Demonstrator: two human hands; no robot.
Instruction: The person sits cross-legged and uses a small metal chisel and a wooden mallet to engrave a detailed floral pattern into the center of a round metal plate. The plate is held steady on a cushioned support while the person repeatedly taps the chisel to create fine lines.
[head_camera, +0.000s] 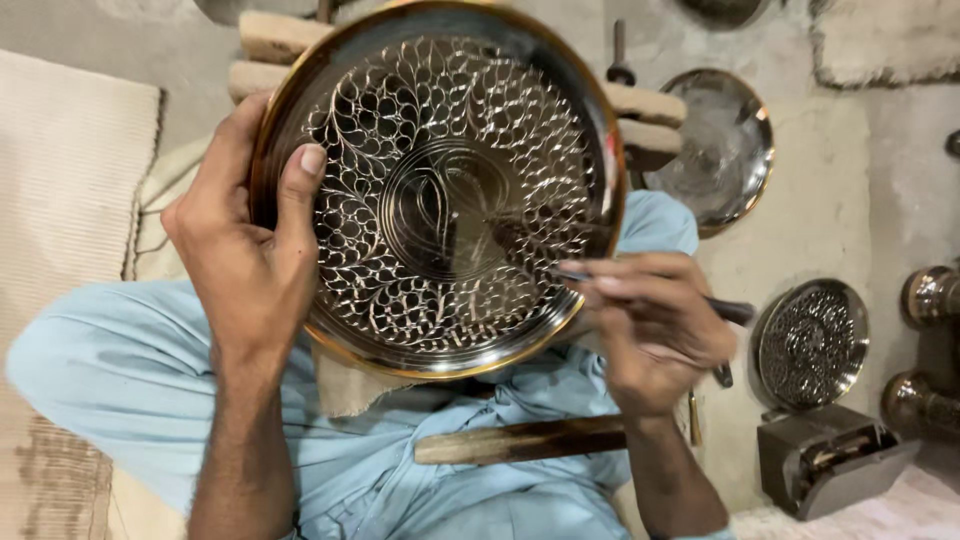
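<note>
Bare pale floor (820, 200) lay all around you in the head view, with a woven mat (70, 190) at one side and finished metalware well apart from your work: a plain shiny dish (722, 145), a smaller engraved plate (812, 342) leaning on a dark box (830, 458), and rounded metal pots (925, 300) at the edge; a wooden stick (520, 440) rested across your lap on the light blue cloth.

You held the large engraved tray (440, 190) tilted over your knees; your left hand (245, 250) was clenched on its rim, thumb pressed onto the patterned face and fingers behind; your right hand (655, 325) was closed round a thin dark engraving tool (720, 308), whose tip met the tray near the lower right rim.

Your risks, as I judged them: the tray had only that one-handed grip and your knees under it, so a hard push from the tool could have turned or slid it; the polished face could have let the tip skate and scratch across finished pattern; your left thumb sat on the worked face, within reach of a runaway point.
</note>
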